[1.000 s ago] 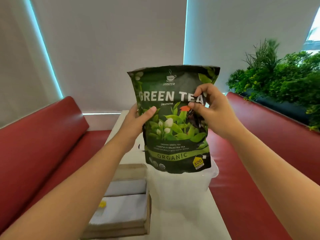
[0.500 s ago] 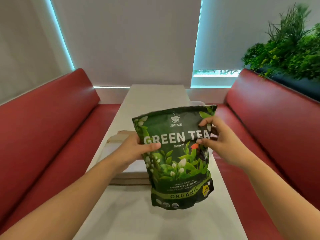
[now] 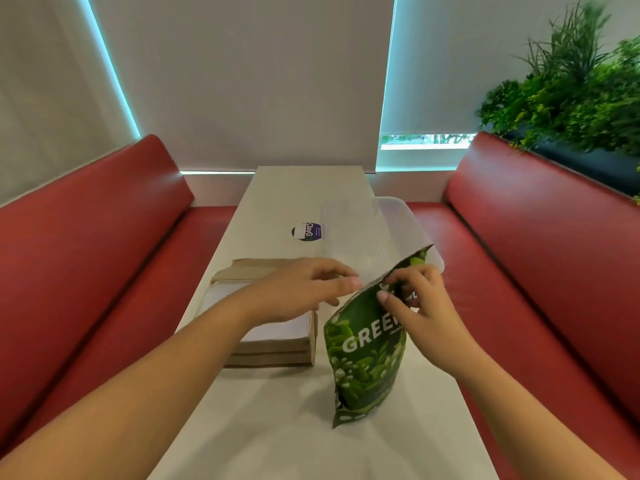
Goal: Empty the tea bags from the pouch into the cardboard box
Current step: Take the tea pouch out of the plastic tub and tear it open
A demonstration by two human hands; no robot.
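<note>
On the tabletop (image 3: 277, 427), just right of the open cardboard box (image 3: 270, 355), stands the green tea pouch (image 3: 367, 368), set down since being held in the air. Opening is in hand: the right hand (image 3: 422, 313) pinches its top edge between thumb and fingers; the left hand (image 3: 298, 292) reaches there, grip unclear. Next, part the seal.

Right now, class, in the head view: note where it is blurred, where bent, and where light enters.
Head view: left hand and plant smeared, pouch print sharper; head view: wide lens bows the benches; head view: cyan daylight leaks round the blinds, and the tub nearly fades into the table.
</note>
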